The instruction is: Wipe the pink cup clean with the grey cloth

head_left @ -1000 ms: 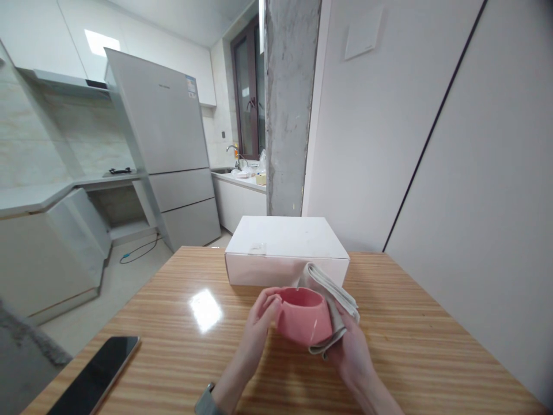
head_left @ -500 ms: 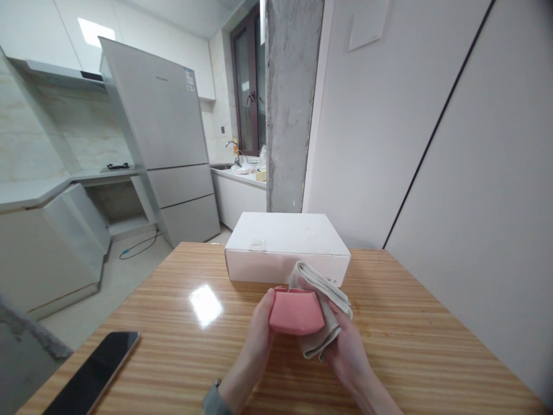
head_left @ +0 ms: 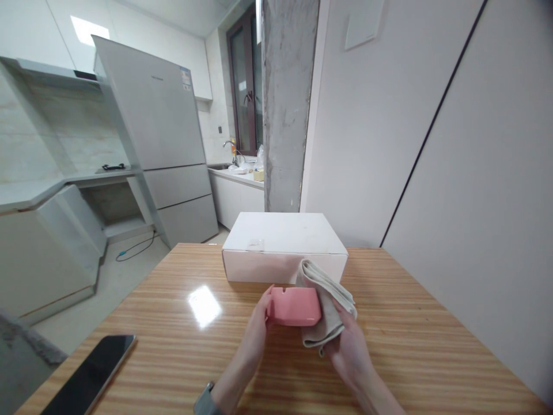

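Note:
A small pink box-like object (head_left: 294, 306) is held up over the wooden table by my left hand (head_left: 254, 331), which grips its left end. Folded in my right hand (head_left: 352, 346) is a light grey-beige cloth (head_left: 325, 308), its upper part standing up beside the pink object's right end. Thumb and fingers of the right hand close on the cloth's right side. Cloth and pink object meet or nearly meet; whether they touch is unclear. Behind both stands a closed white box (head_left: 283, 236).
The wood-grain table (head_left: 173, 323) carries a black phone (head_left: 90, 374) at the front left. Beyond it are a grey fridge (head_left: 151, 115), a sink counter (head_left: 239, 178), a concrete pillar edge (head_left: 287, 104) and a white wall (head_left: 367, 144) on the right.
The pink object has tilted, so a small notch on its upper edge now shows. My right hand and the cloth have shifted slightly right, away from it.

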`<move>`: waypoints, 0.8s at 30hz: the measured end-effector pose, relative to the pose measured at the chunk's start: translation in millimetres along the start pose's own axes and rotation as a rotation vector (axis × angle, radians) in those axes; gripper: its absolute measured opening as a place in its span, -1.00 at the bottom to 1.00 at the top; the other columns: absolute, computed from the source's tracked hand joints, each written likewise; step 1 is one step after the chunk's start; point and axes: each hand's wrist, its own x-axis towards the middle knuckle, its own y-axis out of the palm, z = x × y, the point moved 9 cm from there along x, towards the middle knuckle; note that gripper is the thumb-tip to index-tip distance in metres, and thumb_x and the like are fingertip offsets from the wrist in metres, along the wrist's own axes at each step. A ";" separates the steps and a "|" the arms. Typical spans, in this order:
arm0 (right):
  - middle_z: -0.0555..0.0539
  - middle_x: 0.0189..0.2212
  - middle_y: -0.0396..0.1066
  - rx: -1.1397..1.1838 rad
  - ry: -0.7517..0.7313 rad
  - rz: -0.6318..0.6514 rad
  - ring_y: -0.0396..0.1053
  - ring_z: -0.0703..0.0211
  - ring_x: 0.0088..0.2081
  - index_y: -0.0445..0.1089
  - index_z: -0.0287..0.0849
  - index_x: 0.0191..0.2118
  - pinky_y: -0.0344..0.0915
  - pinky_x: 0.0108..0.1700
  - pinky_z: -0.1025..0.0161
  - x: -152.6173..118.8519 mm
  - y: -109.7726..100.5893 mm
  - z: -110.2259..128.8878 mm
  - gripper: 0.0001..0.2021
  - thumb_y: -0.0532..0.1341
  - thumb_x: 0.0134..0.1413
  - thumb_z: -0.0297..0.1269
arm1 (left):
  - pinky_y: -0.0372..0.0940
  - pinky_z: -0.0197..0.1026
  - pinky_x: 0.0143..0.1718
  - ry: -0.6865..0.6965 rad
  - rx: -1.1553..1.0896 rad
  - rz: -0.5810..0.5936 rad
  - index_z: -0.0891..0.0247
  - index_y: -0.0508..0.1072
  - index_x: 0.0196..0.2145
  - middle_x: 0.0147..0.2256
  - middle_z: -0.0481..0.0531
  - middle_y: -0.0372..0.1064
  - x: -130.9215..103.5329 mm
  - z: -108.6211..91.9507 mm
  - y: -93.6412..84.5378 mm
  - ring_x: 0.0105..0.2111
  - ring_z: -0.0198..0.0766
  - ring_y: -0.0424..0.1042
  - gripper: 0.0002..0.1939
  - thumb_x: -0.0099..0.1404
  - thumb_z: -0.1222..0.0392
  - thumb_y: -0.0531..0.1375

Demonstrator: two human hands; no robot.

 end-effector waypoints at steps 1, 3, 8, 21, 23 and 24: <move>-0.04 -0.31 0.61 0.011 0.008 0.002 0.51 -0.05 -0.17 0.55 -0.09 -0.23 0.41 -0.05 0.09 1.0 0.6 1.4 -0.61 0.42 -0.32 -0.19 | 0.26 -0.14 -0.03 0.029 0.016 0.033 0.24 0.50 -0.09 -0.05 0.12 0.48 -2.3 -4.7 3.7 0.03 -0.02 0.37 -0.52 0.12 -0.10 0.25; -0.06 -0.33 0.62 0.029 0.046 0.005 0.53 -0.01 -0.26 0.55 -0.12 -0.25 0.44 -0.13 0.10 1.0 2.5 0.5 -0.64 0.41 -0.30 -0.16 | 0.22 -0.15 0.01 0.086 0.046 0.082 0.27 0.46 -0.03 -0.02 0.17 0.46 -7.5 -13.6 9.4 0.03 -0.03 0.36 -0.48 0.10 -0.04 0.30; -0.04 -0.32 0.62 0.046 0.113 0.081 0.51 0.00 -0.18 0.54 -0.13 -0.22 0.39 -0.04 0.10 -5.8 13.1 -10.9 -0.69 0.38 -0.18 -0.16 | 0.24 -0.09 -0.02 0.102 0.025 0.142 0.30 0.37 0.07 0.00 0.24 0.42 -12.8 -14.8 13.5 0.00 0.03 0.36 -0.33 0.06 -0.07 0.33; -0.04 -0.25 0.61 0.029 0.082 0.031 0.46 -0.04 -0.04 0.54 -0.12 -0.18 0.33 0.07 0.09 -6.0 4.5 -13.1 -0.60 0.43 -0.26 -0.18 | 0.32 -0.04 -0.09 0.057 0.086 0.049 0.30 0.29 0.04 -0.02 0.25 0.38 -10.4 -10.9 9.4 -0.04 0.03 0.38 -0.38 0.10 -0.07 0.26; -0.03 -0.22 0.60 0.019 0.055 0.029 0.45 -0.03 -0.03 0.54 -0.10 -0.17 0.33 0.07 0.11 -7.5 5.1 -11.4 -0.58 0.45 -0.30 -0.20 | 0.30 -0.06 -0.07 0.125 0.181 -0.018 0.33 0.28 0.04 -0.06 0.25 0.39 -11.7 -19.9 4.5 -0.07 0.00 0.39 -0.37 0.07 -0.02 0.28; -0.02 -0.21 0.60 0.011 0.037 0.029 0.45 -0.02 -0.03 0.54 -0.09 -0.17 0.33 0.07 0.12 -8.0 5.6 -10.2 -0.56 0.45 -0.32 -0.21 | 0.29 -0.07 -0.06 0.161 0.234 -0.055 0.34 0.27 0.05 -0.07 0.25 0.40 -12.6 -23.8 1.9 -0.09 -0.02 0.39 -0.35 0.05 0.00 0.30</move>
